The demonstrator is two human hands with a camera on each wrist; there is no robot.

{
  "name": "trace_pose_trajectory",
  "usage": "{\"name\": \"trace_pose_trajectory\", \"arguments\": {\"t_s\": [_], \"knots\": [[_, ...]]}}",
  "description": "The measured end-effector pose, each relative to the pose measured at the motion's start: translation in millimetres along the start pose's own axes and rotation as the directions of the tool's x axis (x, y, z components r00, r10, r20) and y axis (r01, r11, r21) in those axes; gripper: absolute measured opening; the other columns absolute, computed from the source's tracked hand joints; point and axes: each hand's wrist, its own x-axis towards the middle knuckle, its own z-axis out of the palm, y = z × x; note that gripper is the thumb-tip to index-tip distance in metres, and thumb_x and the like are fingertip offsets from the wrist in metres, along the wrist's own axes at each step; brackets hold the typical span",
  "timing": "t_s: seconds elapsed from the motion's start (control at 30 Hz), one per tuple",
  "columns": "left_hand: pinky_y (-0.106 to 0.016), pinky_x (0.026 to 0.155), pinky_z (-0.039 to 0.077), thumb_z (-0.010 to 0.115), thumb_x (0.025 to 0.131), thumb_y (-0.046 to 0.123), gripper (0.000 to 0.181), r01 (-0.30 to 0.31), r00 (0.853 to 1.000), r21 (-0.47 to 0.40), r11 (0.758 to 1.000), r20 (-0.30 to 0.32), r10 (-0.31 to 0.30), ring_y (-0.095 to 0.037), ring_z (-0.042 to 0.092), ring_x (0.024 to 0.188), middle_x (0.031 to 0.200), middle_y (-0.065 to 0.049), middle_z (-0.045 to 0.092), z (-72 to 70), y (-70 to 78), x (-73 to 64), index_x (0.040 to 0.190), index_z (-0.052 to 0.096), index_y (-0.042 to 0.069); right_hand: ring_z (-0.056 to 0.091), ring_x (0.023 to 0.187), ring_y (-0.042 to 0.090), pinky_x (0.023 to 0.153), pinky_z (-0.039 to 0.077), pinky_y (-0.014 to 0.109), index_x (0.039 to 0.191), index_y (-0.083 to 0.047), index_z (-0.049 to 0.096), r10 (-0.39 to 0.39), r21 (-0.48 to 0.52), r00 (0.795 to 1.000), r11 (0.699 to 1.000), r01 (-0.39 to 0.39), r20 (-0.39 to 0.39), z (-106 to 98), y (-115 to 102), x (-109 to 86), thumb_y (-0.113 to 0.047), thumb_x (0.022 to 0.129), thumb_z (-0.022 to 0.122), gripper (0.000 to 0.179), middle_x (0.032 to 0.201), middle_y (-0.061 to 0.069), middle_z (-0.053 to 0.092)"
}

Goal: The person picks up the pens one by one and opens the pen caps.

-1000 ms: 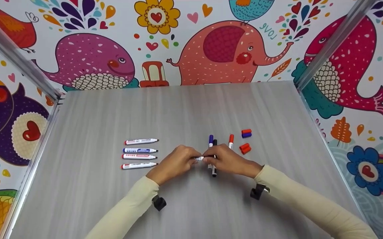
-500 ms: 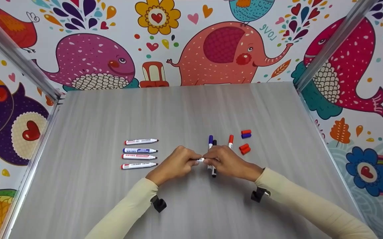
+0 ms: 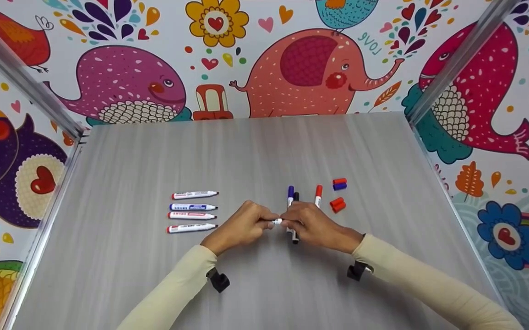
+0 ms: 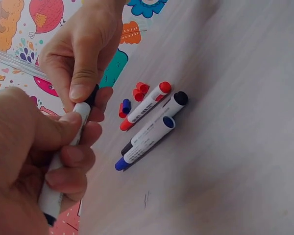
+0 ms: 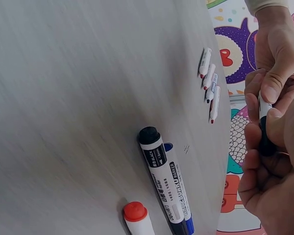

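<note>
Between both hands is a white marker [image 4: 50,196] with a black cap [image 5: 267,139]. My left hand [image 3: 242,225] grips its barrel, fingers wrapped round it in the left wrist view. With thumb and fingers, my right hand [image 3: 317,227] pinches the black cap end, close to the left thumb. Under and beside the right hand lie three capped markers: a blue one [image 5: 182,183], a black one [image 5: 161,178] and a red one [image 3: 319,195]. Head view: the right hand hides parts of them.
Left of the hands, several uncapped markers lie in a row, among them a red-ended one [image 3: 193,228] and a blue-ended one [image 3: 193,207]. To the right sit loose caps: a blue cap [image 3: 340,187] against a red one, and a red pair [image 3: 337,205]. Printed walls border the grey table [image 3: 264,293].
Compared with a second ago, the right fingers have shifted slightly over the cap end, and less black shows between the hands. The markers and caps on the table have stayed put.
</note>
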Motion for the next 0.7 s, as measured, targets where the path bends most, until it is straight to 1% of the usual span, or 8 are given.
{"name": "trace_pose_trajectory", "arguments": {"t_s": [0.07, 0.17, 0.27, 0.4, 0.53, 0.63, 0.7], "knots": [[-0.022, 0.064, 0.042, 0.071, 0.098, -0.011, 0.028, -0.008, 1.000, 0.000, 1.000, -0.004, 0.008, -0.006, 0.055, 0.072, 0.100, -0.011, 0.082, 0.4, -0.3, 0.4, 0.118, 0.085, 0.002, 0.059, 0.079, 0.014, 0.071, 0.053, 0.032, 0.110, -0.002, 0.083, -0.022, -0.007, 1.000, 1.000, 0.022, -0.015, 0.6, 0.4, -0.2, -0.002, 0.104, 0.073, 0.011, 0.084, 0.004, 0.073], [-0.022, 0.064, 0.044, 0.071, 0.097, -0.011, 0.028, -0.023, 1.000, -0.001, 1.000, -0.011, 0.023, -0.006, 0.056, 0.073, 0.099, -0.011, 0.082, 1.0, -0.8, 1.1, 0.118, 0.085, 0.001, 0.058, 0.078, 0.014, 0.070, 0.051, 0.031, 0.110, -0.002, 0.083, -0.043, -0.027, 0.999, 0.999, 0.042, -0.032, 1.3, 0.5, -0.9, -0.001, 0.103, 0.074, 0.011, 0.083, 0.004, 0.072], [-0.022, 0.068, 0.048, 0.072, 0.096, -0.011, 0.029, -0.022, 1.000, -0.005, 1.000, -0.008, 0.022, -0.005, 0.061, 0.078, 0.105, -0.010, 0.083, 1.4, -1.9, 1.5, 0.120, 0.084, 0.000, 0.055, 0.077, 0.014, 0.069, 0.049, 0.030, 0.107, -0.002, 0.082, -0.062, -0.047, 0.997, 0.997, 0.060, -0.040, 2.4, 0.7, -1.9, -0.001, 0.103, 0.074, 0.009, 0.081, 0.003, 0.069], [-0.021, 0.069, 0.048, 0.072, 0.096, -0.011, 0.029, 0.017, 1.000, -0.052, 0.998, 0.004, -0.016, -0.006, 0.062, 0.080, 0.109, -0.014, 0.083, 0.9, -2.3, 0.7, 0.121, 0.083, -0.001, 0.050, 0.076, 0.013, 0.068, 0.043, 0.028, 0.103, -0.002, 0.080, -0.092, -0.080, 0.995, 0.993, 0.088, -0.047, 4.4, 1.1, -3.3, -0.001, 0.102, 0.076, 0.005, 0.076, 0.001, 0.061], [-0.021, 0.064, 0.043, 0.071, 0.096, -0.011, 0.030, 0.054, 0.999, -0.099, 0.994, 0.009, -0.054, -0.006, 0.060, 0.076, 0.109, -0.012, 0.083, -0.4, -0.6, -0.3, 0.121, 0.083, 0.000, 0.048, 0.076, 0.012, 0.068, 0.040, 0.026, 0.103, -0.003, 0.080, -0.107, -0.097, 0.993, 0.990, 0.101, -0.056, 4.7, -0.2, -3.7, 0.000, 0.100, 0.078, 0.005, 0.076, 0.000, 0.058], [-0.021, 0.060, 0.039, 0.070, 0.095, -0.012, 0.031, 0.070, 0.997, -0.129, 0.989, 0.017, -0.069, -0.007, 0.057, 0.072, 0.103, -0.010, 0.083, -1.5, 0.8, -1.0, 0.120, 0.083, 0.001, 0.049, 0.076, 0.013, 0.068, 0.041, 0.026, 0.104, -0.004, 0.080, -0.122, -0.107, 0.991, 0.988, 0.115, -0.063, 4.8, -1.0, -4.3, 0.001, 0.098, 0.079, 0.007, 0.077, 0.000, 0.060], [-0.021, 0.059, 0.037, 0.068, 0.095, -0.013, 0.031, 0.080, 0.997, -0.162, 0.984, 0.023, -0.077, -0.006, 0.055, 0.069, 0.096, -0.012, 0.083, -1.8, 0.3, -1.3, 0.119, 0.083, 0.000, 0.049, 0.076, 0.013, 0.067, 0.042, 0.026, 0.104, -0.003, 0.080, -0.138, -0.117, 0.988, 0.985, 0.129, -0.068, 5.1, -1.5, -4.6, 0.003, 0.097, 0.080, 0.009, 0.078, 0.001, 0.061]]}}
